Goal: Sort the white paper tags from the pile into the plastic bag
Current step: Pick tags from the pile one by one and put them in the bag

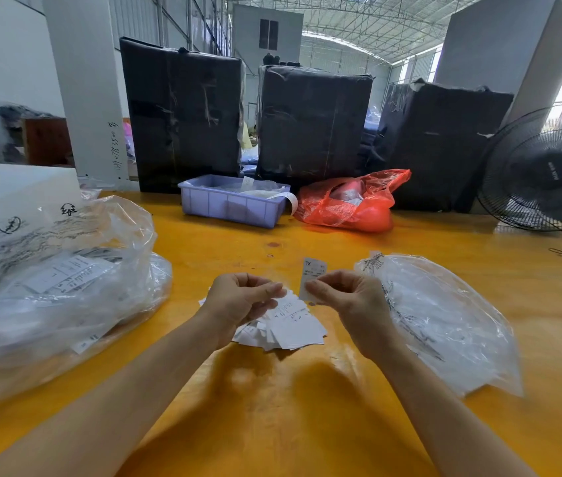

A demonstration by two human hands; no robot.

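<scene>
At the far left of the desk (307,425), a large clear bag (66,287) stuffed with printed sheets is seen lying crumpled; it is not judged to be the destination, though this cannot be confirmed. Behind the work area, a lilac tray (231,204) and a red bag (352,201) are set near each other, well apart from the hands. Left of centre, the left hand (238,301) is held just above the pile of white paper tags (290,328), its fingers curled and its thumb and fingertips closed on the topmost tags of the fan; how many are pinched cannot be told. The pile itself is spread flat on the desk between the two wrists. Right of centre, the right hand (348,297) is shown with fingers curled, a single tag (312,273) being pinched upright by its lower edge. Just beside that hand, to the right, the clear plastic bag (445,321) is laid flat, its near edge close to the knuckles; where its mouth lies is not clearly resolved. The step in hand is judged to be the separation of one tag from the stack. It is best done if the stack is steadied by the left hand while the single tag is peeled clear, checked for a clinging second tag, and carried low to the bag's mouth, which may need lifting open first.
</scene>
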